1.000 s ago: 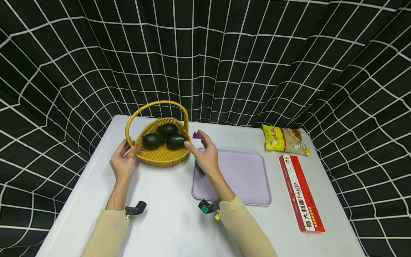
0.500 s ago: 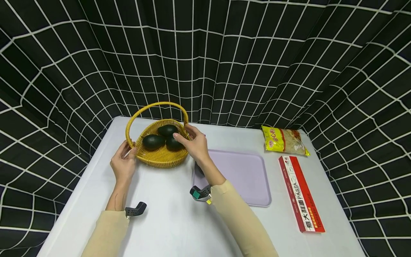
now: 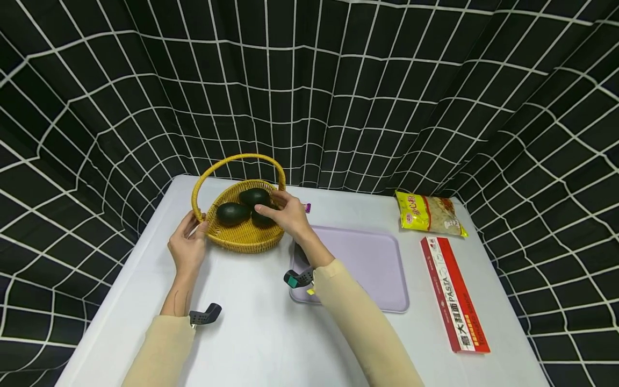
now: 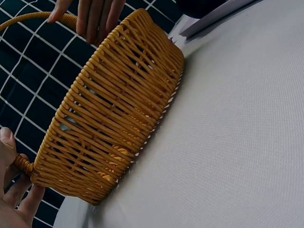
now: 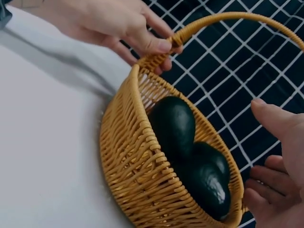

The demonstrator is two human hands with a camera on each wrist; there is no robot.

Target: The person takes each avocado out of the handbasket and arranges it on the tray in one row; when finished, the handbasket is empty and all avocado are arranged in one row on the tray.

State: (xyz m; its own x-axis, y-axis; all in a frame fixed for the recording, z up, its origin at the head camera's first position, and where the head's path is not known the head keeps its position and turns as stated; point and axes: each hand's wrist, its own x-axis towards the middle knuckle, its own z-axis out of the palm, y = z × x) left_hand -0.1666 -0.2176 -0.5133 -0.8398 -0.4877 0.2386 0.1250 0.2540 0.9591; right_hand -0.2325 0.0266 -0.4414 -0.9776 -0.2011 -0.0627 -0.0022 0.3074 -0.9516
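Observation:
A yellow wicker basket (image 3: 244,245) with a tall hoop handle stands at the back left of the white table. Three dark green avocados, one of them this glossy avocado (image 3: 232,214), lie inside it. My left hand (image 3: 187,248) pinches the base of the handle on the basket's left side, thumb and fingers around it, as the right wrist view also shows. My right hand (image 3: 292,217) is over the basket's right rim, its thumb extended above the right-hand avocado (image 3: 261,219), which it partly covers. In the right wrist view its fingers (image 5: 273,183) are loosely bent, holding nothing visible.
A lilac tray (image 3: 367,269) lies right of the basket, with a dark object (image 3: 300,257) on it mostly hidden by my right forearm. Behind is a small purple packet (image 3: 308,207). A yellow noodle bag (image 3: 430,214) and a red pasta box (image 3: 454,295) lie at the right.
My right hand has moved left and slightly back, from the tray-side edge of the basket to over its right rim and the nearest avocado. The left hand keeps its grip; the basket stays put.

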